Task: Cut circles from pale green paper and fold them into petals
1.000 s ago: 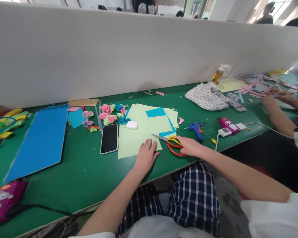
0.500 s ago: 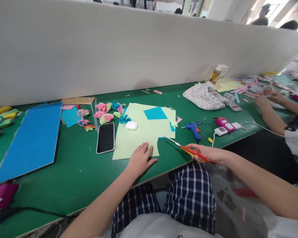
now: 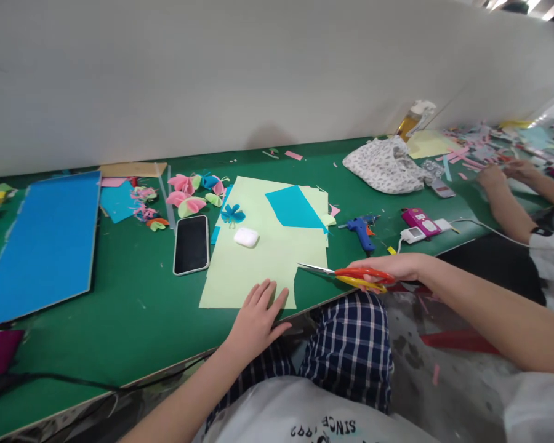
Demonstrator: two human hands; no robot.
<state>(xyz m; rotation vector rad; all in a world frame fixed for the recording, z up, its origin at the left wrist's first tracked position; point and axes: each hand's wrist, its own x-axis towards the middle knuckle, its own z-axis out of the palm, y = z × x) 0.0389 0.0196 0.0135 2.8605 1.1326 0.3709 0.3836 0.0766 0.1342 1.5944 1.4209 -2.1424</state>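
Pale-green sheet (image 3: 268, 258): flat on green table (image 3: 148, 320). Likely light, flexible, easily creased; press flat beside notch, clear of blades. Left hand (image 3: 253, 323): spread on it, grasping nothing. Right hand (image 3: 401, 265): gripping scissors (image 3: 362, 272) by handles. Bottle (image 3: 410, 123): yellowish liquid inside. White case (image 3: 246, 237): looks closed, contents hidden.

Clocked from the view's centre, the table (image 3: 141, 332) bears a blue board (image 3: 46, 237) and phone (image 3: 191, 245) at nine o'clock, patterned cloth (image 3: 383, 166) and a bottle (image 3: 410, 123) at two, a glue gun (image 3: 362, 234) at three.
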